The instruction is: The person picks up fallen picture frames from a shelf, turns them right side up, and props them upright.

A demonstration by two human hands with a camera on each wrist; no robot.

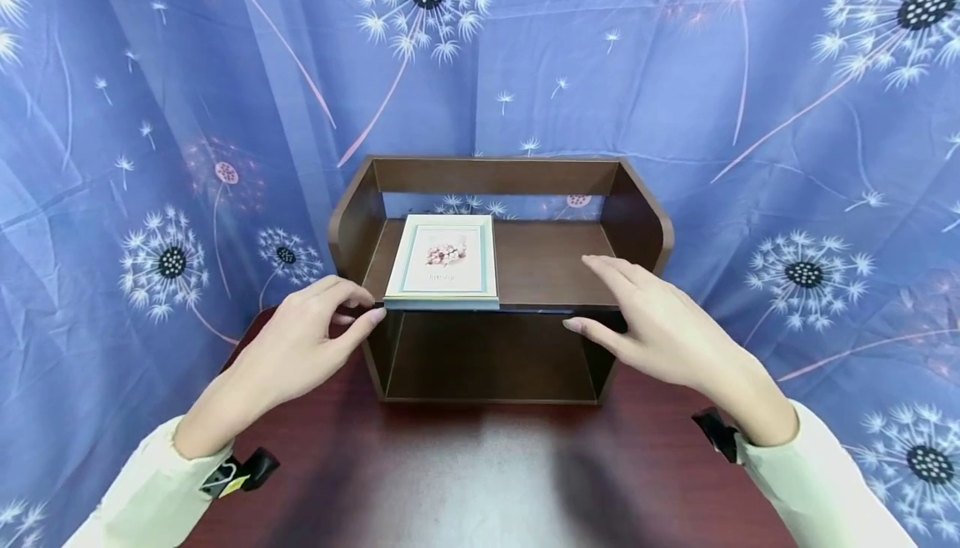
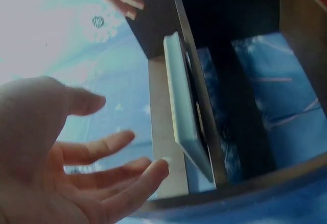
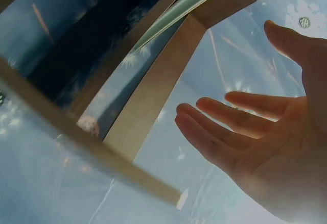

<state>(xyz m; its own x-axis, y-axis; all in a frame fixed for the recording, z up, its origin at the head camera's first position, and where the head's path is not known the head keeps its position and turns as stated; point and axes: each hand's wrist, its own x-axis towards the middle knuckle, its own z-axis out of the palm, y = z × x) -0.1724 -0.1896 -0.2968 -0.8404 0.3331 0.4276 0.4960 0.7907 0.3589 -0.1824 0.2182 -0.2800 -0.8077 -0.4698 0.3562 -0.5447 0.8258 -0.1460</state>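
Note:
On the left half of the upper board of a dark brown shelf (image 1: 555, 260) lies a book (image 1: 450, 260) with a pale cover, a blue border and a small flower picture. Its front edge lines up with the board's front edge. My left hand (image 1: 315, 331) is just left of the book's near corner, its fingers bent loosely and holding nothing. In the left wrist view the thumb and fingers (image 2: 112, 147) are spread apart, away from the book. My right hand (image 1: 652, 323) hovers at the shelf's right front, thumb and fingers apart, nothing between them.
The shelf's lower compartment (image 1: 491, 356) opens toward me beneath the board. Raised side panels (image 1: 645, 214) and a back rail (image 1: 495, 175) bound the top. The shelf stands on a glossy reddish table (image 1: 480, 473), with a blue dandelion-print curtain (image 1: 540, 56) behind it and on both sides.

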